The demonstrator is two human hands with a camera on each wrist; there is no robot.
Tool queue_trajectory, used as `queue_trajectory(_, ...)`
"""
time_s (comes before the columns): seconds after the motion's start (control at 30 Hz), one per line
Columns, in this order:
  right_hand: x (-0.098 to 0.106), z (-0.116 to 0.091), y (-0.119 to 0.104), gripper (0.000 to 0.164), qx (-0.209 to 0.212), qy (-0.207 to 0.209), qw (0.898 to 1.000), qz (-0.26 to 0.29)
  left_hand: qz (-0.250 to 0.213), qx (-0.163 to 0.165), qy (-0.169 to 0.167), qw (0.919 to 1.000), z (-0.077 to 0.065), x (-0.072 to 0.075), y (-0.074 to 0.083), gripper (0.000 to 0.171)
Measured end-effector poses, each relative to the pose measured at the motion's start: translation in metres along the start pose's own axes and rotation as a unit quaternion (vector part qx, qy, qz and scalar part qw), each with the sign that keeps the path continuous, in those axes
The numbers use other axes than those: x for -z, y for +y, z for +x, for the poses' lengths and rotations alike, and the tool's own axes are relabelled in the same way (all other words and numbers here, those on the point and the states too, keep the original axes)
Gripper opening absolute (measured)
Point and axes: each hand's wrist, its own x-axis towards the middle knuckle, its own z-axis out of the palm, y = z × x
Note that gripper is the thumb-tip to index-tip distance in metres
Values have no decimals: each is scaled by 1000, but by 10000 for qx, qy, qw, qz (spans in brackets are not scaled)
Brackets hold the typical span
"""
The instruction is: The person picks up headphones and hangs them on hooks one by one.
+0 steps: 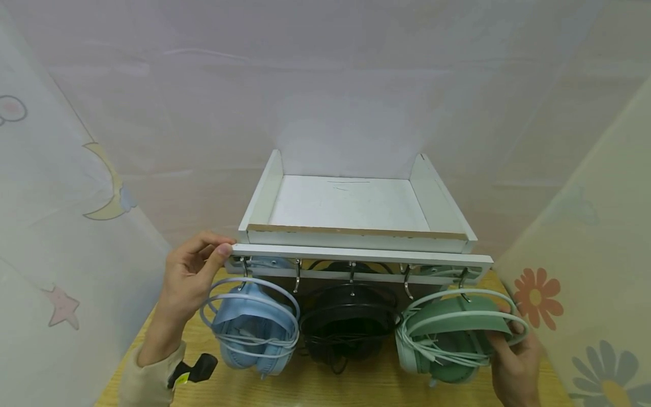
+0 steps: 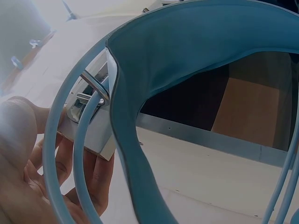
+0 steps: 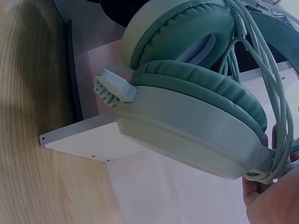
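My left hand (image 1: 190, 280) pinches the left end of a white hook rail (image 1: 361, 254), thumb on top and fingers behind. In the left wrist view, the blue headphones (image 2: 187, 32) hang from a metal hook close in front of that hand. Black headphones (image 1: 348, 299) hang at the middle of the rail. At its right end hang green headphones (image 1: 458, 316), their pale cable bundled across them. My right hand (image 1: 516, 362) grips their right side, where the headband meets the ear cup; the right wrist view shows the fingers (image 3: 250, 189) partly hidden behind the cable.
Behind the rail is a white shelf tray (image 1: 351, 203) with raised sides. Bare metal hooks (image 1: 298, 277) sit between the headphones. Below lies a wooden tabletop (image 1: 376, 390). Pale sheets with printed shapes, such as an orange flower (image 1: 538, 297), enclose both sides.
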Motion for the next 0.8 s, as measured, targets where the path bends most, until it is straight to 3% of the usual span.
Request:
queue_trajectory(0.3,4,-2,1,39,-79,-54,9990,-446,60,59,52,10000,0,-1,1,24)
queue_trajectory(0.47,4,-6,-1,39,-284,192,9970,-689,65,103,63,9999,-1,-1,2,25)
queue_trajectory(0.8,-1,-8,-7,32,-731,569,9792,-1808,162,197,152,9996,-1,-3,4,24)
